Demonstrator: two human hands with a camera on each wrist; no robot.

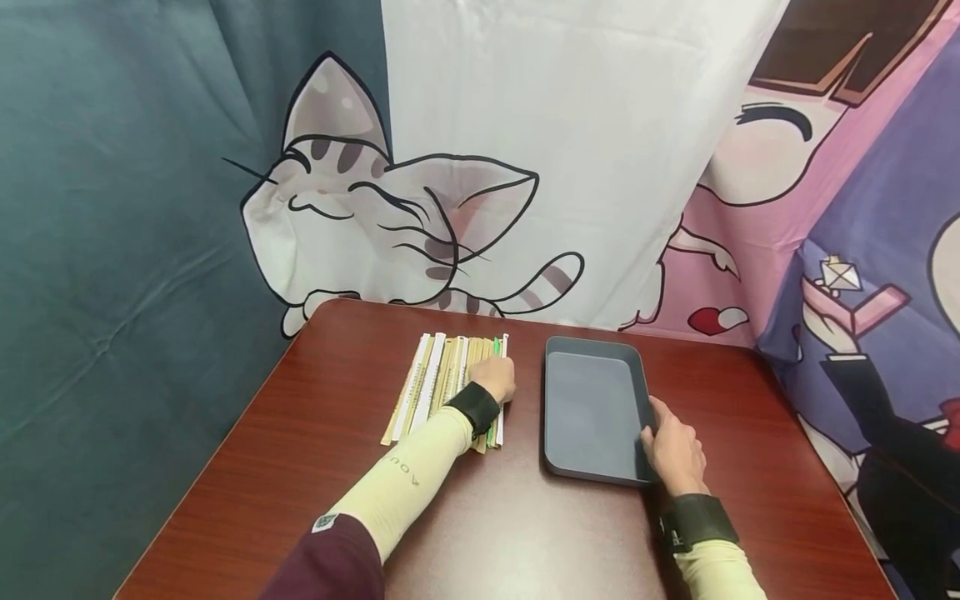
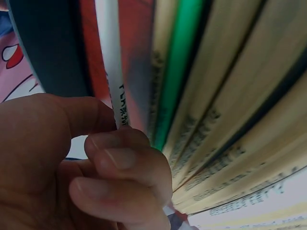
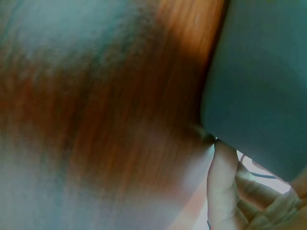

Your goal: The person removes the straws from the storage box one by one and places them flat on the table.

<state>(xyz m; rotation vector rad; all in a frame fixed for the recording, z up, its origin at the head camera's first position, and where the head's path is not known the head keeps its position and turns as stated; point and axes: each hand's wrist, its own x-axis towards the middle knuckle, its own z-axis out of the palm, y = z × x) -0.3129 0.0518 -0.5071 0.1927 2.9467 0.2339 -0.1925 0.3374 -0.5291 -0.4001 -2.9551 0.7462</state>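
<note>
A row of slim wrapped chopsticks (image 1: 426,390) lies side by side on the table, in tan, white and green wrappers. My left hand (image 1: 493,380) is at the right end of this row. Between thumb and curled index finger it pinches a white-wrapped pair of chopsticks (image 2: 110,52), which stands a little apart from the green one (image 2: 178,62) beside it. To the right is a dark grey rectangular tray (image 1: 592,408) with nothing in it. My right hand (image 1: 675,450) grips the tray's right side, thumb over the rim and fingers along the outer wall.
The reddish-brown wooden table (image 1: 495,525) carries the chopsticks and the tray, with a strip of bare wood between them. Behind it hangs a cloth backdrop (image 1: 600,125) printed with a cartoon cat and figures, reaching the table's back edge.
</note>
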